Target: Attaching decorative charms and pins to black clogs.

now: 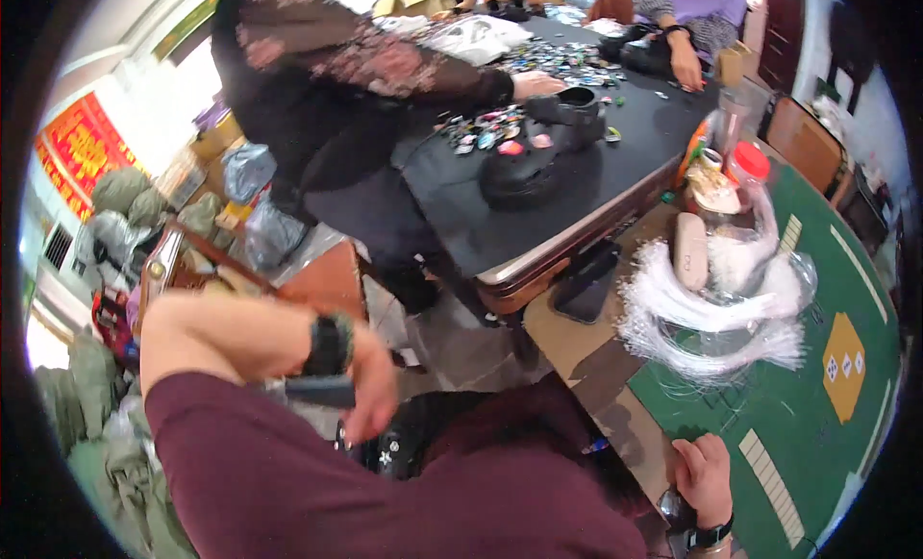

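My left hand (370, 386) hangs bent at the wrist in front of my chest, smeared by motion, with a dark band on the wrist. A flat grey slab (322, 392) shows beside its palm; whether the hand grips it is unclear. Just below are black things with small white star shapes (387, 451), partly hidden by my shirt. On the edge of the green-topped table (663, 405) rests my right hand (707, 477), fingers loosely curled in, with a dark watch. A small shiny object (673, 504) lies beside it.
A bundle of white plastic strands (711, 314), a beige case (689, 251), a red-lidded jar (750, 165) and a dark phone (586, 283) lie to the right. Two people work at the black table (481, 237), which bears black clogs (524, 179) and scattered colourful charms (567, 64).
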A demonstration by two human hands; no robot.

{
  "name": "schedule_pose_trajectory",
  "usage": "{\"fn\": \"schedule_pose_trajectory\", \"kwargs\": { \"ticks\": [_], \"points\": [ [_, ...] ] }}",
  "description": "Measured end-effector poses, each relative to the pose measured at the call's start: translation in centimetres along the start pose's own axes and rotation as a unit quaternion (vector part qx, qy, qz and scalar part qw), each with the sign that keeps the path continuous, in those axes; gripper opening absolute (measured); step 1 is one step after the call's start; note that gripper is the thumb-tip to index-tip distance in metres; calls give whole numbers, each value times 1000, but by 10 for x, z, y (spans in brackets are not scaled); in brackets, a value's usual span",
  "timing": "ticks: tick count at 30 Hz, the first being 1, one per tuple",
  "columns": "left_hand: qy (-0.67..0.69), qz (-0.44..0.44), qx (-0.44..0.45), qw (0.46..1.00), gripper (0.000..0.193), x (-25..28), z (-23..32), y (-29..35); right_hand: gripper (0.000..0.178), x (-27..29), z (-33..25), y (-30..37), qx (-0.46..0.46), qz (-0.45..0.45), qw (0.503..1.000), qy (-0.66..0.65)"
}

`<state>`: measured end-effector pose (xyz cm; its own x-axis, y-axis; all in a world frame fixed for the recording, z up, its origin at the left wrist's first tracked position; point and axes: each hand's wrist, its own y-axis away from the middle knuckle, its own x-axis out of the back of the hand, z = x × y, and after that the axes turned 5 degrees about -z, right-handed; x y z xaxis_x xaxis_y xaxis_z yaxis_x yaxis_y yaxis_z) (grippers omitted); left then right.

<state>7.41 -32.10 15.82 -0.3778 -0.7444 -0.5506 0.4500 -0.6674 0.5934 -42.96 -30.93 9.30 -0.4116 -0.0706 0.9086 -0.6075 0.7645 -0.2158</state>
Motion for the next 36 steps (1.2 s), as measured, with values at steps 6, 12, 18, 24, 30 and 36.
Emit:
{"fn": "schedule_pose_trajectory", "kwargs": {
  "ticks": [6, 12, 18, 24, 30, 36],
  "points": [
    [230, 241, -420, 844, 31, -24, 59, 4, 33, -6, 12, -10, 26, -21, 999, -32],
    [-53, 743, -446, 496, 36, 13, 130, 110, 28, -8, 10, -9, 15, 10, 1000, -23],
    [-402, 861, 56, 305, 52, 122, 106, 203, 26, -5, 7, -16, 0, 27, 999, -39],
    [-401, 805, 208, 385, 50, 180, 89, 254, 23, -3, 13, -13, -4, 11, 999, -36],
    [-378, 810, 193, 403, 41, 151, 144, 266, 22, -3, 17, -8, 8, 12, 999, -51],
    [-157, 894, 46, 416, 41, 116, 237, 200, 34, 0, 27, -1, -46, 61, 994, -82]
  ]
}}
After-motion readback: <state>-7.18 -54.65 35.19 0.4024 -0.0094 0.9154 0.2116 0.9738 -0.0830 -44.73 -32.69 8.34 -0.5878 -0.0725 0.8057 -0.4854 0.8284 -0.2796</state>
